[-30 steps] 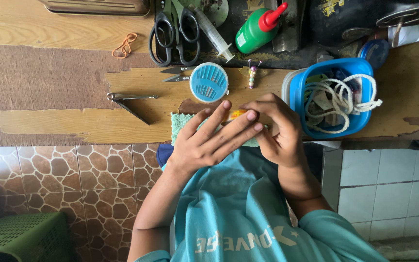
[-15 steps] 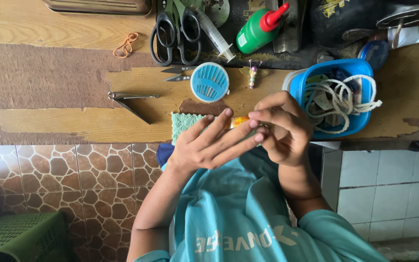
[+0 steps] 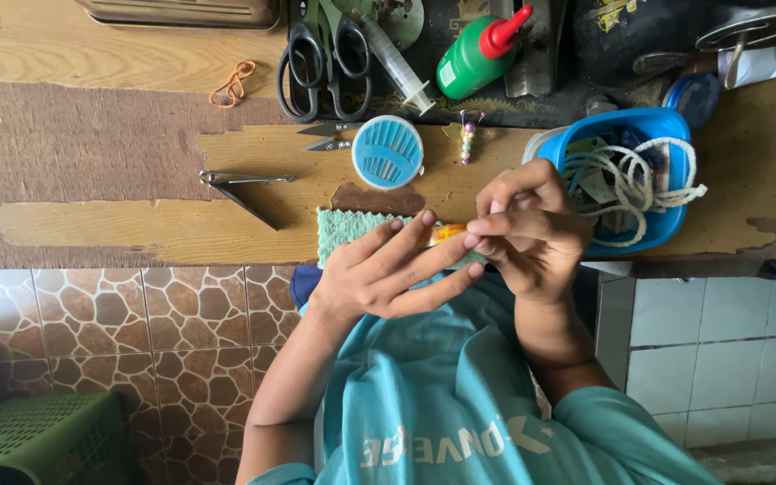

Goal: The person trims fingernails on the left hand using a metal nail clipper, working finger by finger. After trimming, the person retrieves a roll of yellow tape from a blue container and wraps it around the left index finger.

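Since the earlier frames the left hand has slid lower, its flat fingers now baring more of the small orange piece. The right hand stays curled, fingertips pinching that piece where it meets the left fingertips. Under both lies a green, nubbly cloth square on a worn wooden bench with peeling veneer; below it, brown stone-pattern tiles. Beyond the fingers sit a round blue needle case and black scissors; right of the right hand, a blue plastic tub of white cord.
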